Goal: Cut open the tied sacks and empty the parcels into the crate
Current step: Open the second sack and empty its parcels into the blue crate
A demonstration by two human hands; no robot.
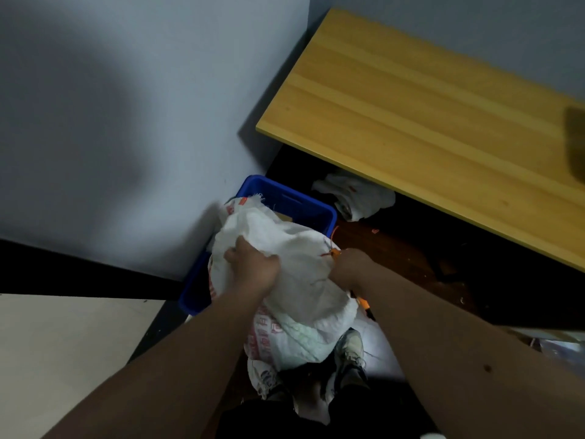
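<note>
Both hands clutch the white sack [294,280] over the crate: left hand [253,267] bunches cloth at its 9 o'clock side, right hand [351,267] grips its 3 o'clock edge. The blue crate [285,198] sits tight against the wall [126,122]. At 2 o'clock the table [427,122] edge overhangs the open dark floor [395,248].

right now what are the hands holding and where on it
Both hold the white sack over the blue crate: left hand bunches its upper cloth, right hand grips its right edge.

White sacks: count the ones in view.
2. One white sack is held by both hands over the blue crate; another lies crumpled under the wooden table. More may be hidden.
</note>
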